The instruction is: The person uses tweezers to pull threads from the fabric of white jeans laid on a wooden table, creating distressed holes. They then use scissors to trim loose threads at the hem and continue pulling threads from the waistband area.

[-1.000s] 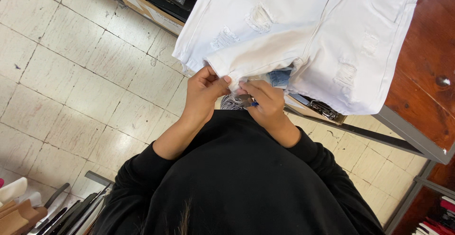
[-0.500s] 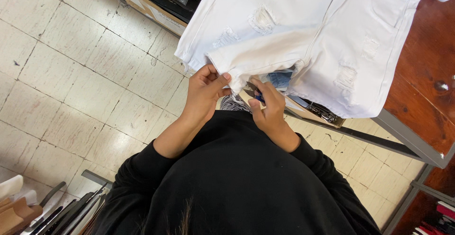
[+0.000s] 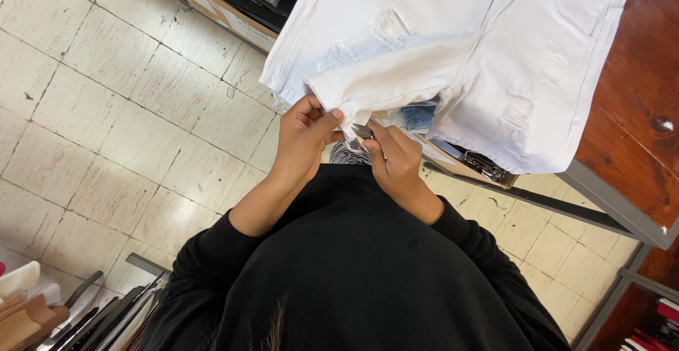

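The white ripped denim garment hangs off the edge of the reddish-brown wooden table, most of it spread flat on the top and one frayed hem corner drooping toward me. My left hand has that corner pinched tight, thumb pressed over the cloth against my curled fingers, just where the hem ends. My right hand sits just beside it, closed around a small dark metal snipping tool whose tip pokes out past my thumb and points at the hem; whether the tip touches the fabric I cannot tell. Both hands are held close in front of my chest, my black long sleeves pushed a little way up the forearms.

Under the hanging white cloth a piece of blue denim shows, and below my hands a scrap of black-and-white striped fabric. A grey metal frame runs along the table's edge, with a small dark buckle-like metal piece lying near it beneath the garment. The floor is worn pale square tile. At the top stands a cardboard box with a dark lining, and in the lower left corner a rack of dark flat tools sits beside some pale tan objects.
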